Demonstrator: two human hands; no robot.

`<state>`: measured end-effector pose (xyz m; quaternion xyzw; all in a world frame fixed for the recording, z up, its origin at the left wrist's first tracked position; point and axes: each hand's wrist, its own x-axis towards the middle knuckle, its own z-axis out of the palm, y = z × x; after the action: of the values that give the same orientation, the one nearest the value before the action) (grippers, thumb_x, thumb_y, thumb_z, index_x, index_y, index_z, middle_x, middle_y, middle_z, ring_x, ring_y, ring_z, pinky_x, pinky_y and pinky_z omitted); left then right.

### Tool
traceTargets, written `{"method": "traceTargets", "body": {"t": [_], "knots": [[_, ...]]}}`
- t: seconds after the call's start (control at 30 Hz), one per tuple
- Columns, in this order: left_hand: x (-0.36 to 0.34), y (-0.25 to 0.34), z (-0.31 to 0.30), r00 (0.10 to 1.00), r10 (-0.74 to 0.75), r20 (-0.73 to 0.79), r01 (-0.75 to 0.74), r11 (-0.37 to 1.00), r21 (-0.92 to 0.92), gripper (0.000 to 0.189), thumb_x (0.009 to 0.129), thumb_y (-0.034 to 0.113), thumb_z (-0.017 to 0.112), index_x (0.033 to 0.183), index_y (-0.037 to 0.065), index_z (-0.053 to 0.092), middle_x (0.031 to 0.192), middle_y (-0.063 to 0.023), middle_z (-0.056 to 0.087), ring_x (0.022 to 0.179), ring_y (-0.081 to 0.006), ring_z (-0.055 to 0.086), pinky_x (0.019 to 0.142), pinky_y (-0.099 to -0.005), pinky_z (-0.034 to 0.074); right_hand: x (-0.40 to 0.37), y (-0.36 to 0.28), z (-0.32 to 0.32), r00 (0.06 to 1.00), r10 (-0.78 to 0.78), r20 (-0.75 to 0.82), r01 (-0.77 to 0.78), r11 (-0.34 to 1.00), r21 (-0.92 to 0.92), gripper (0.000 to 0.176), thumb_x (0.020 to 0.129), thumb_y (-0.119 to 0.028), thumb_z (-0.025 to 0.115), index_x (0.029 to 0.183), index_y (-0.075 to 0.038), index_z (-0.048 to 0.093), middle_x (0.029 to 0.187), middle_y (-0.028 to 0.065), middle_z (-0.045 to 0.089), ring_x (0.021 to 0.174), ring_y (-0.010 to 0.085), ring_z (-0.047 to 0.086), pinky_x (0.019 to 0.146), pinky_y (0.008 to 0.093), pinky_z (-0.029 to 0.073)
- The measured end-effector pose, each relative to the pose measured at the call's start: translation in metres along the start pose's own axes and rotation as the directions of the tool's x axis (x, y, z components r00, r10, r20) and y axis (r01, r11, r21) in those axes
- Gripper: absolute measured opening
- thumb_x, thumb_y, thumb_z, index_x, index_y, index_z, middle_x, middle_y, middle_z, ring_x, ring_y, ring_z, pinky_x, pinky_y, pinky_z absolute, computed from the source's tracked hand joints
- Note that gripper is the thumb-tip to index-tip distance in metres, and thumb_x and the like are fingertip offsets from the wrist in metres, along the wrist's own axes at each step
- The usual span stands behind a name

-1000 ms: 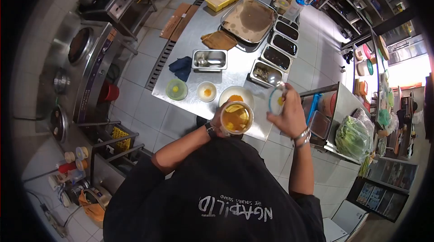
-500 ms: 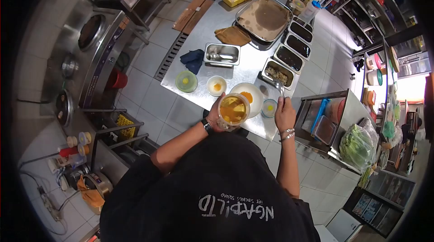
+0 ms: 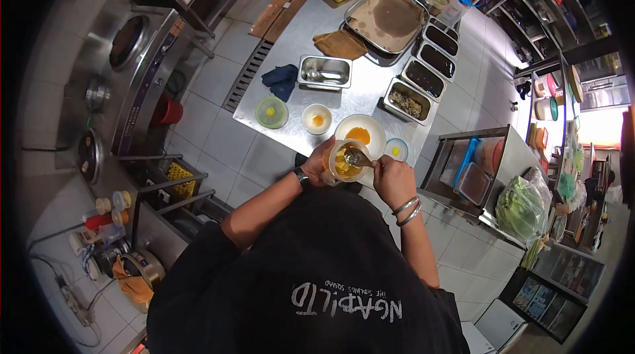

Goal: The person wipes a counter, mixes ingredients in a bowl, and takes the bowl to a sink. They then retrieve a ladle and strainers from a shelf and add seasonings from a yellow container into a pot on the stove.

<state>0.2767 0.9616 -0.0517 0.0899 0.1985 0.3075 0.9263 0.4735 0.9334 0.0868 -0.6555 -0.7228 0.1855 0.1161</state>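
My left hand (image 3: 320,162) is wrapped round a clear plastic tub (image 3: 333,163) of yellow pieces, tilted towards me at the table's near edge. Between the fingers of my right hand (image 3: 395,182) is a metal spoon (image 3: 359,158), its bowl inside the tub's mouth. Just beyond the tub stands a white bowl (image 3: 372,126) with an orange-yellow liquid (image 3: 358,135) in it. A smaller white bowl (image 3: 309,126) to the left holds something yellow. On the right sits a small clear cup (image 3: 403,149) with a yellow spot in it.
A steel table (image 3: 291,56) bears a steel pan (image 3: 344,83) with utensils, a dark blue cloth (image 3: 280,84), a round green lid (image 3: 265,120), a paper-lined tray (image 3: 357,26), and several rectangular containers, one with a crumbly mix (image 3: 405,104). Right of it stands a shelf unit (image 3: 503,155) with bagged greens.
My right hand has brought the spoon from the crumbly mix's container down and left into the tub. The tub in my left hand has shifted slightly and tilted differently.
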Motion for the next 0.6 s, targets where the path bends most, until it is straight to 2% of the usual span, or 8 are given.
{"method": "traceTargets", "body": {"t": [0.03,0.1,0.17,0.23,0.3,0.33,0.47,0.6], "knots": [[-0.001,-0.001,0.000,1.000,-0.001,0.000,0.001,1.000,-0.004,0.071,0.096,0.062,0.034,0.135,0.003,0.046,0.130,-0.0136,0.057,0.117,-0.0269,0.058,0.099,-0.0452,0.048,0.000,0.001,-0.001,1.000,0.008,0.020,-0.008,1.000,-0.003,0.025,0.088,-0.021,0.059,0.072,-0.003,0.062,0.062,0.0214,0.061,0.060,0.0393,0.063,0.058,0.0480,0.051],[-0.001,0.000,0.001,0.999,-0.021,-0.027,0.020,1.000,-0.018,0.070,0.092,0.062,0.047,0.135,0.006,0.047,0.126,-0.0115,0.060,0.111,-0.0233,0.062,0.093,-0.0418,0.053,0.000,0.002,-0.003,0.999,0.008,0.037,-0.009,1.000,0.021,0.024,0.088,-0.021,0.060,0.072,-0.003,0.063,0.063,0.0210,0.062,0.060,0.0391,0.063,0.058,0.0475,0.051],[0.000,0.000,0.002,1.000,0.007,-0.024,-0.008,1.000,-0.015,0.071,0.092,0.063,0.045,0.136,0.007,0.046,0.127,-0.0118,0.059,0.111,-0.0237,0.062,0.092,-0.0420,0.053,0.000,0.005,-0.005,0.998,0.007,0.055,-0.009,0.999,0.046,0.024,0.088,-0.020,0.061,0.072,-0.002,0.064,0.064,0.0206,0.062,0.060,0.0388,0.063,0.058,0.0470,0.050],[0.000,0.002,0.001,0.999,0.035,-0.021,-0.035,0.999,-0.012,0.072,0.092,0.063,0.044,0.137,0.007,0.045,0.128,-0.0121,0.058,0.112,-0.0241,0.062,0.092,-0.0422,0.053,-0.001,0.009,-0.007,0.998,0.045,0.041,-0.052,0.980,0.192,0.022,0.088,-0.021,0.062,0.078,-0.001,0.068,0.063,0.0187,0.062,0.057,0.0365,0.062,0.056,0.0437,0.049],[-0.001,0.006,0.000,0.999,-0.039,0.036,0.045,0.983,-0.180,0.072,0.096,0.062,0.033,0.136,0.004,0.046,0.130,-0.0144,0.056,0.116,-0.0278,0.059,0.099,-0.0455,0.048,-0.002,0.010,-0.011,0.996,0.081,0.046,-0.090,0.964,0.250,0.021,0.087,-0.021,0.063,0.081,-0.001,0.068,0.062,0.0181,0.062,0.056,0.0354,0.062,0.055,0.0421,0.048],[-0.001,0.007,0.000,0.998,-0.041,0.038,0.047,0.982,-0.181,0.072,0.096,0.062,0.033,0.136,0.004,0.046,0.130,-0.0144,0.056,0.116,-0.0278,0.059,0.099,-0.0455,0.048,-0.002,0.010,-0.013,0.992,0.117,0.054,-0.128,0.942,0.309,0.021,0.087,-0.021,0.064,0.084,-0.001,0.069,0.061,0.0174,0.061,0.055,0.0342,0.061,0.054,0.0405,0.047],[0.000,0.007,-0.002,0.999,-0.032,0.036,0.039,0.973,-0.229,0.071,0.095,0.064,0.034,0.135,0.006,0.047,0.129,-0.0140,0.057,0.115,-0.0283,0.060,0.098,-0.0453,0.049,-0.003,0.017,-0.007,0.990,0.136,0.033,-0.140,0.941,0.308,0.023,0.088,-0.023,0.065,0.086,0.000,0.069,0.059,0.0160,0.060,0.052,0.0302,0.059,0.052,0.0379,0.045],[-0.002,0.010,0.005,1.000,-0.007,-0.025,0.001,0.972,-0.234,0.071,0.094,0.065,0.036,0.134,0.007,0.049,0.125,-0.0132,0.060,0.111,-0.0276,0.062,0.094,-0.0435,0.052,-0.002,0.033,0.004,0.972,0.217,0.085,-0.232,0.856,0.463,0.025,0.089,-0.023,0.064,0.085,0.001,0.068,0.059,0.0146,0.059,0.051,0.0251,0.056,0.052,0.0357,0.043]]}}
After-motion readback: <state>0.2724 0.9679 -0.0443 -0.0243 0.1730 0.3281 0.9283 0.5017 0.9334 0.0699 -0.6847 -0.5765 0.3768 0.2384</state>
